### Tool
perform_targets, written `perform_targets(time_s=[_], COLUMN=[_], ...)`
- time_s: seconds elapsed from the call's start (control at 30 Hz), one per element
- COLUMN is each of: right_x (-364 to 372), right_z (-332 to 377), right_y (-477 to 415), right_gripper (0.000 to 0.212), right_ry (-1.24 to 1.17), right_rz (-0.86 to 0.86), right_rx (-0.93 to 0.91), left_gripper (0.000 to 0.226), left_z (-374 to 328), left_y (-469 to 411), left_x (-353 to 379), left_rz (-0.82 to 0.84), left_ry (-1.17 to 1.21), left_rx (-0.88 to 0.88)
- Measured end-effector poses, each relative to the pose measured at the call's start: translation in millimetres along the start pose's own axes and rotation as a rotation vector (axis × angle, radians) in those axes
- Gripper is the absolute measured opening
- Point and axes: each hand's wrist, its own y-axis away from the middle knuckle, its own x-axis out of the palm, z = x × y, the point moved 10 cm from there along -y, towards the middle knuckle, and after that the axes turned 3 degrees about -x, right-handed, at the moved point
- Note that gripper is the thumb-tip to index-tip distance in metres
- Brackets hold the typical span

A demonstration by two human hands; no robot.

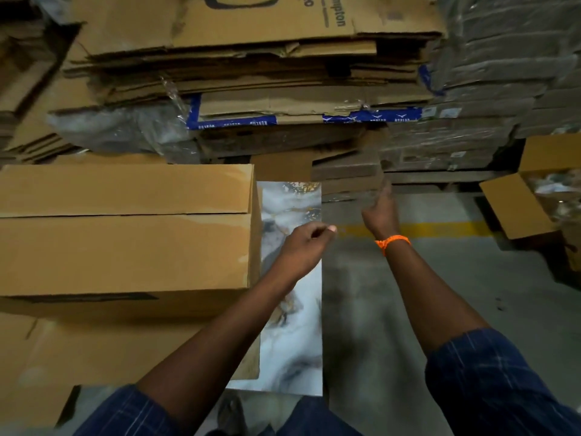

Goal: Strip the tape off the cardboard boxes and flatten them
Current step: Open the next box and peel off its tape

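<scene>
A large brown cardboard box [125, 247] stands at the left, its top flaps closed along a seam. Just past the box's right edge, over a marble-patterned sheet [292, 350], my left hand [303, 250] has thumb and fingertips pinched together. I see nothing clearly between them. My right hand [381, 212], with an orange thread on the wrist, is raised over the floor to the right of the sheet. It is motion-blurred with fingers pointing away from me. Whether it holds tape cannot be made out.
A tall stack of flattened cartons [251, 73] with blue tape strips [371, 116] fills the back. Wrapped bundles [490, 89] stand at the back right. An open box [534, 209] sits at the right. Grey floor with a yellow line [440, 229] lies ahead. More flat cardboard [94, 350] lies at the lower left.
</scene>
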Motion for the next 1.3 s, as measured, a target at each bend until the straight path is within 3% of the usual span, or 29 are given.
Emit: perform_targets(time_s=[0.07, 0.17, 0.27, 0.37, 0.47, 0.6, 0.8, 0.9, 0.97, 1.07, 1.13, 1.17, 1.23, 1.3], right_x=[15.9, 45.5, 75.1, 103.6, 143.2, 194.3, 201.7, 198.9, 187.8, 143.3, 109.6, 103.0, 116.8, 135.5], right_z=[10.1, 59.3, 131.4, 198.6, 232.8, 241.4, 255.0, 253.1, 261.3, 285.5, 297.3, 301.5, 302.8, 291.5], right_y=[14.1, 54.7, 105.0, 152.3, 179.7, 193.3, 185.1, 186.0, 189.6, 193.1, 191.4, 188.8, 196.1, 229.8], right_gripper=[0.062, 0.030, 0.017, 0.015, 0.044, 0.099, 0.116, 0.111, 0.098, 0.052, 0.038, 0.033, 0.024, 0.044], right_ry=[-0.049, -0.314, -0.419, -0.255, 0.067, 0.479, 0.734, 0.754, 0.677, 0.274, 0.078, 0.071, 0.180, 0.339], right_rz=[0.039, 0.153, 0.255, 0.253, 0.298, 0.489, 0.500, 0.513, 0.443, 0.207, 0.123, 0.190, 0.591, 1.055], right_rx=[-0.037, -0.134, -0.312, -0.532, -0.639, -0.698, -0.653, -0.589, -0.593, -0.579, -0.528, -0.504, -0.433, -0.332], left_gripper=[0.013, 0.013, 0.021, 0.027, 0.039, 0.054, 0.097, 0.117, 0.115, 0.090, 0.064, 0.059, 0.063, 0.049], left_z=[-5.0, -23.3, -37.5, -13.0, 28.3, 47.0, 88.4, 80.4, 55.2, 14.6, -9.6, -18.1, -16.0, 16.0], left_y=[6.0, 21.2, 38.5, 42.2, 41.0, 43.5, 43.4, 42.7, 48.7, 68.7, 86.5, 93.5, 101.8, 116.2], left_x=[-14.4, -47.9, -116.6, -190.0, -252.6, -296.2, -291.3, -303.8, -314.0, -332.9, -347.6, -354.7, -362.7, -352.3], left_rz=[-0.006, 0.010, -0.142, -0.240, -0.221, -0.256, -0.001, -0.060, -0.166, -0.316, -0.354, -0.341, -0.201, 0.062], left_ry=[-0.014, -0.029, -0.234, -0.589, -0.831, -1.058, -1.197, -1.164, -1.131, -0.985, -0.874, -0.839, -0.795, -0.747], left_rx=[0.069, 0.171, 0.331, 0.322, 0.192, 0.237, 0.131, 0.186, 0.315, 0.471, 0.487, 0.439, 0.245, -0.046])
